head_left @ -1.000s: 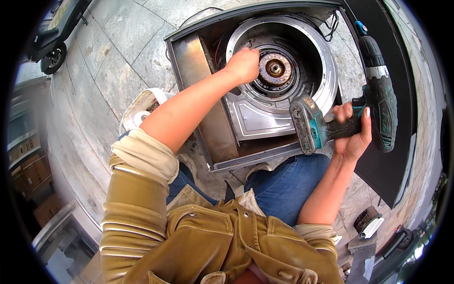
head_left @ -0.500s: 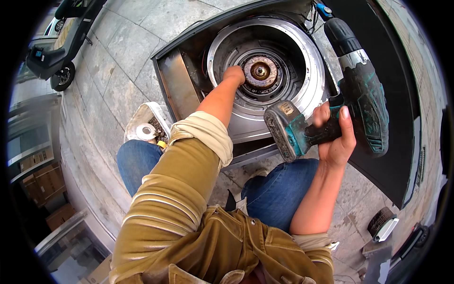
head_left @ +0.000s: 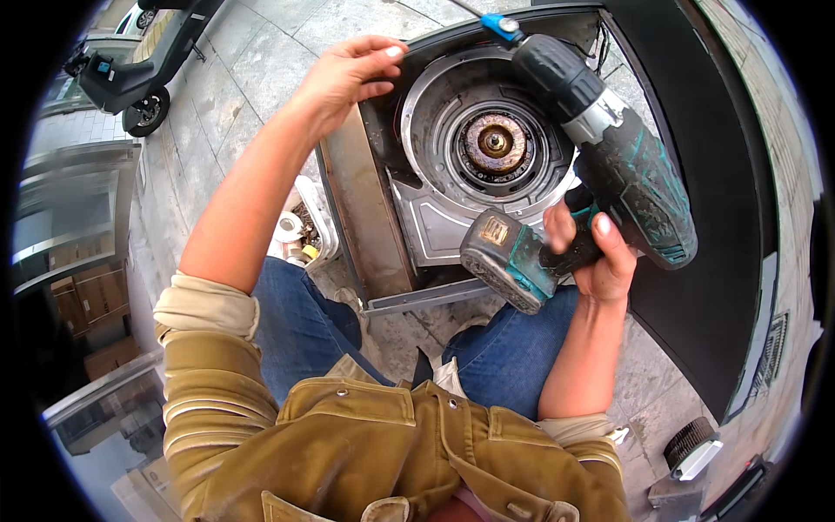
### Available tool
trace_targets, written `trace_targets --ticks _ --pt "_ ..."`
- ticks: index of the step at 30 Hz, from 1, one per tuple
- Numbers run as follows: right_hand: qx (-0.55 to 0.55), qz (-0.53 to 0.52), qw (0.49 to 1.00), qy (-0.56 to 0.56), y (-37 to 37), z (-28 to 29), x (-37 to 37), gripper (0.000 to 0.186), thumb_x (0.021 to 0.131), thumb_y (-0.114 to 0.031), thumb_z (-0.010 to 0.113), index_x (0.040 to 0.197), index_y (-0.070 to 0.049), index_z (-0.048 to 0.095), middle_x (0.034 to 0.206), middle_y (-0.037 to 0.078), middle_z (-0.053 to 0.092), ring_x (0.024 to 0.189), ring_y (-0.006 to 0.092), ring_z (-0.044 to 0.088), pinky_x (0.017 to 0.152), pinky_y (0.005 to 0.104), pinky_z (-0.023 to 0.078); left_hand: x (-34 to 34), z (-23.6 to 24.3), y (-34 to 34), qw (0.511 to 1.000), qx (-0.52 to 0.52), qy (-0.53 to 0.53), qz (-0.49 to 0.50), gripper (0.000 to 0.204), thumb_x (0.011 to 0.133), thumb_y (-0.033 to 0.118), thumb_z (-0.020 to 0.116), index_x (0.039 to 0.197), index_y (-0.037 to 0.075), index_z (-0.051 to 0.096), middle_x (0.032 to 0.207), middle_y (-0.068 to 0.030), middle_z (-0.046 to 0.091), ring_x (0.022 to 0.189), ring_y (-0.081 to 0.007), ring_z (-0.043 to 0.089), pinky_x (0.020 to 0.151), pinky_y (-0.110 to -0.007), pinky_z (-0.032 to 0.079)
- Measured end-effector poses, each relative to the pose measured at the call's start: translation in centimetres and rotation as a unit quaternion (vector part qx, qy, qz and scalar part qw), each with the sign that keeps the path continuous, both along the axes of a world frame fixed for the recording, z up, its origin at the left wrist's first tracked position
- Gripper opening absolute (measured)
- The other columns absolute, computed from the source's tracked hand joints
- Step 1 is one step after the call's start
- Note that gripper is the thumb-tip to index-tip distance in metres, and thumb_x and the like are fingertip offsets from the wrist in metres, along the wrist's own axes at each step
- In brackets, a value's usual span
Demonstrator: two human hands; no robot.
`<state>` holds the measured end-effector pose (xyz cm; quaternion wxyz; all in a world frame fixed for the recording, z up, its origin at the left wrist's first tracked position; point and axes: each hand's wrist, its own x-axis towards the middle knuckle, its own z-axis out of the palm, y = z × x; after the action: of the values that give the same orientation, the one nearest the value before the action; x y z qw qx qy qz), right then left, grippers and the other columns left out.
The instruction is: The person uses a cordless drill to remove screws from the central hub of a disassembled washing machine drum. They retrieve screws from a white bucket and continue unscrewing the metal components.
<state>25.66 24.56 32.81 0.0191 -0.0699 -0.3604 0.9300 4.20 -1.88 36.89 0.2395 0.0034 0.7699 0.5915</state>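
My left hand [head_left: 352, 83] is raised over the upper left edge of a metal appliance housing [head_left: 357, 187], fingers curved and apart, with nothing visible in them. My right hand [head_left: 591, 257] grips a worn black and teal cordless drill [head_left: 635, 187]. The drill angles up and left over the housing, a long bit in its blue-collared holder [head_left: 502, 28]. Inside the housing is a round steel casing [head_left: 417, 100] with a grimy central hub [head_left: 495, 141]; the drill hides its right side.
A large dark panel [head_left: 713, 304] lies along the right. A white container [head_left: 317, 230] with small parts stands left of the housing. A black scooter [head_left: 130, 74] is at upper left, cardboard boxes [head_left: 91, 304] at lower left, and a cylindrical mesh part [head_left: 687, 444] at lower right.
My left hand has come up out of the round casing toward the upper left, its fingers now apart. The drill has moved left and tilted further, still in my right hand.
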Motion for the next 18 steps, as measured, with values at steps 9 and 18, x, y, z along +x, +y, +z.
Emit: trace_targets --ticks 9,18 --pt "-0.001 0.12 0.992 0.028 -1.8 -0.2 -2.1 0.055 0.082 -0.022 0.069 0.123 0.007 0.049 0.071 0.012 0.056 0.063 0.0196 0.054 0.062 0.0331 0.046 3.5 12.0 -4.6 0.964 0.227 0.005 0.14 0.015 0.097 0.019 0.061 0.105 0.007 0.064 0.117 -0.0135 0.066 0.11 -0.025 0.063 0.09 -0.039 0.055" --pt "0.046 0.188 0.977 0.086 -1.8 -1.9 -3.0 0.068 0.088 -0.044 0.061 0.136 0.0 0.04 0.067 0.001 0.047 0.058 0.0122 0.047 0.073 0.0339 0.04 3.3 10.9 -4.2 0.96 0.209 0.021 0.186 0.016 0.099 0.019 0.058 0.103 0.004 0.061 0.099 -0.0075 0.065 0.091 -0.0169 0.064 0.079 -0.031 0.057"
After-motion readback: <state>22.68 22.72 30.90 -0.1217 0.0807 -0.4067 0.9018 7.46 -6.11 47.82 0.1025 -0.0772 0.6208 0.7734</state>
